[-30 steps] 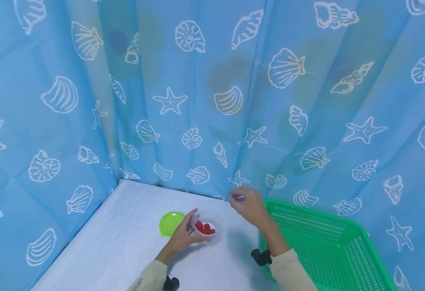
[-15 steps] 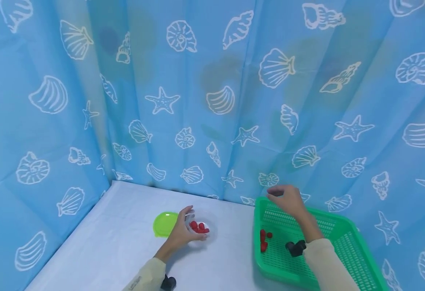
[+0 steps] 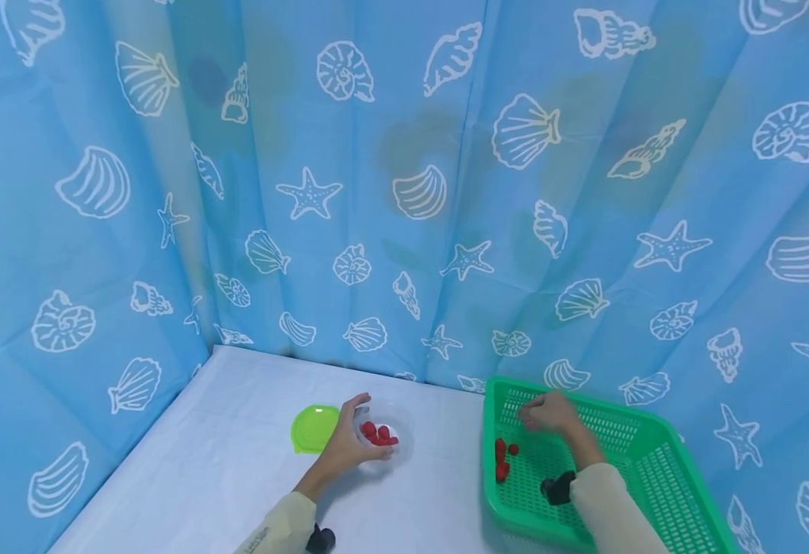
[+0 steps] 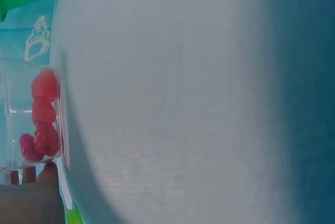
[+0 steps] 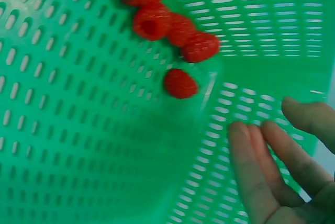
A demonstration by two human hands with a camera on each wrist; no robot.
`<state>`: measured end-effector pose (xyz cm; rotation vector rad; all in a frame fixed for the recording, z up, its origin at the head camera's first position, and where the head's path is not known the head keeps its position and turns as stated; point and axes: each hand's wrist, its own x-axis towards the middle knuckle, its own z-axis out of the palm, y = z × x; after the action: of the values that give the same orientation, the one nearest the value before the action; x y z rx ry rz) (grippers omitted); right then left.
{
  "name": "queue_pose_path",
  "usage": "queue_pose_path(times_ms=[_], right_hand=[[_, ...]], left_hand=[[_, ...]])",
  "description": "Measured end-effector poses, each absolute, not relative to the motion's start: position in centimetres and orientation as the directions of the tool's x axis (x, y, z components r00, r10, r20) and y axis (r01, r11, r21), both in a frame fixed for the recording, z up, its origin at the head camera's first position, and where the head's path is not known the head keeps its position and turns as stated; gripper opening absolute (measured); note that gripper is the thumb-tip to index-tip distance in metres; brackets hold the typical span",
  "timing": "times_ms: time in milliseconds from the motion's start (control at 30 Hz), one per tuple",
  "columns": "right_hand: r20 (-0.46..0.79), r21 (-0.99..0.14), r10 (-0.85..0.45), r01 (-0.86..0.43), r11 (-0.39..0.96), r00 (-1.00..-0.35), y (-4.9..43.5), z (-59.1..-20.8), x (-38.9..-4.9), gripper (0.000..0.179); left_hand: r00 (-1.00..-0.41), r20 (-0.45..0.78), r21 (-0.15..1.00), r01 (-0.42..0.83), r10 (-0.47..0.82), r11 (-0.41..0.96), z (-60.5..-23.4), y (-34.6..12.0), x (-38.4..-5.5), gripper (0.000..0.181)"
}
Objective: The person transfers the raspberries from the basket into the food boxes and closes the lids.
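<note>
With my left hand (image 3: 344, 446) curled round the clear tub (image 3: 404, 431) of raspberries (image 4: 43, 111), my right hand (image 3: 550, 413) — fingers loosely extended, holding nothing — hangs over the green basket (image 5: 104, 161).

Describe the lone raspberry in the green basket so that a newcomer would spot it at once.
Start with the big green basket at the right of the white table. Inside it, along the left wall in the head view, lies a bunch of red raspberries. The lone raspberry sits just right of that bunch, set apart from every other berry by a gap.
</note>
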<state>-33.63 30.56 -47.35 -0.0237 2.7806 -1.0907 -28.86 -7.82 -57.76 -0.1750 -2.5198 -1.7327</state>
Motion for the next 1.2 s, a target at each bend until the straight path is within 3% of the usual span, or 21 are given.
queue_pose_path(times_ms=[100,200,400,867,1200], right_hand=[[-0.210,-0.650,-0.041,0.108,0.752,-0.977,30.6,-48.4,-33.9,0.016],[-0.272,-0.630,-0.027,0.157,0.761,-0.962,30.4,-48.9,-33.7,0.018],[-0.364,-0.700,-0.008,0.268,0.662,-0.932,29.9,-49.6,-33.0,0.008],[-0.378,-0.706,0.021,0.303,0.641,-0.926,29.3,-50.4,-33.2,0.007],[-0.389,-0.704,-0.053,0.260,0.661,-0.920,29.1,-50.1,-32.6,0.009]], left_hand=[[-0.991,0.118,0.936,0.130,0.057,0.328,-57.6,-7.8,-28.8,0.104],[-0.992,0.108,0.947,0.124,0.067,0.296,-57.4,-7.9,-28.8,0.103],[-0.991,0.103,0.956,0.121,0.082,0.268,-57.4,-7.9,-28.6,0.106],[-0.996,0.067,0.953,0.082,0.060,0.291,-57.2,-7.9,-28.5,0.105],[-0.996,0.062,0.947,0.078,0.063,0.310,-57.5,-8.0,-28.5,0.106]])
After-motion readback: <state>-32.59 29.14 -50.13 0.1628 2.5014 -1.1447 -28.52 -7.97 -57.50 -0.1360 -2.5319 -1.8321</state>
